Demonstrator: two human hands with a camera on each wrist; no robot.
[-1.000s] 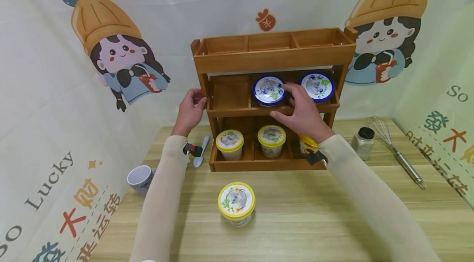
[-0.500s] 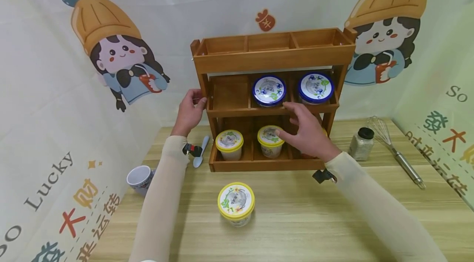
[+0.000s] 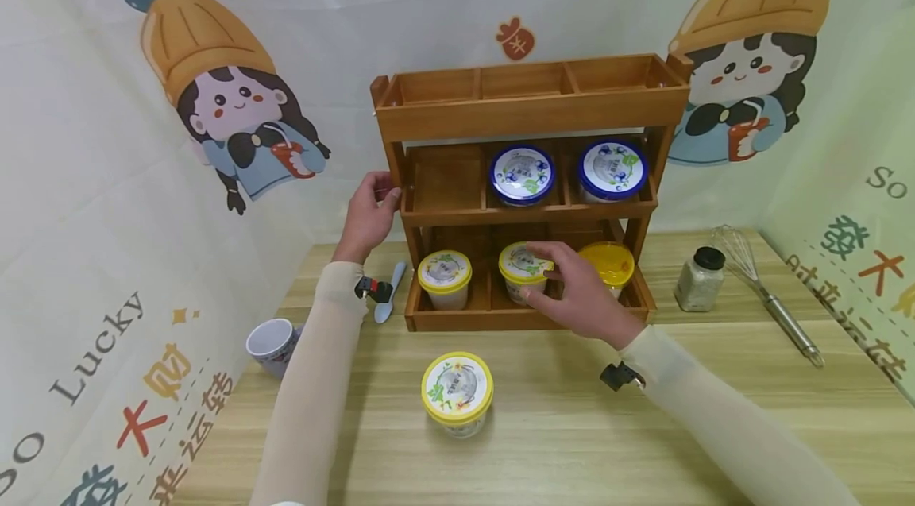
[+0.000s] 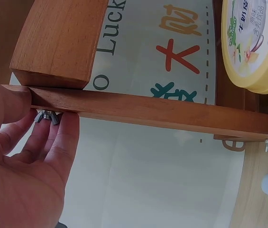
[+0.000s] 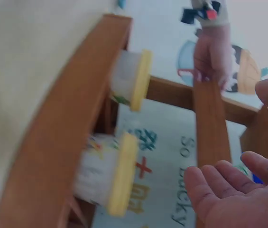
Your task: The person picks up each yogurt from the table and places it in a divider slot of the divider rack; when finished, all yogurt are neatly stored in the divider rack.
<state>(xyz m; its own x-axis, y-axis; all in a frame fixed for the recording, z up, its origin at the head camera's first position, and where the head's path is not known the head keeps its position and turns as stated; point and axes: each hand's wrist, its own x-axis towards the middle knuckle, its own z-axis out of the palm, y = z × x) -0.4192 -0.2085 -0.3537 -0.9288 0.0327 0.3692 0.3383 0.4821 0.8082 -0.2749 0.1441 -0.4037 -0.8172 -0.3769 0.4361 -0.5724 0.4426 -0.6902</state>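
Observation:
A wooden three-tier rack stands at the back of the table. My left hand grips its left side post; in the left wrist view the thumb is on one side and the fingers curl by a wing nut. My right hand is in front of the bottom tier, thumb and fingers parted, overlapping the middle yellow-lidded tub. The right wrist view shows its fingers holding nothing. Other yellow-lidded tubs are in the left and right bottom compartments. Two blue-lidded tubs, one central, one right, occupy the middle tier.
Another yellow-lidded tub stands on the table before the rack. On the left are a cup and a pale spoon. A black-capped jar and a whisk are on the right.
My right hand has come down from the blue-lidded tubs on the middle tier to the bottom tier, then leftward to the middle yellow-lidded tub. The left hand stays on the rack post.

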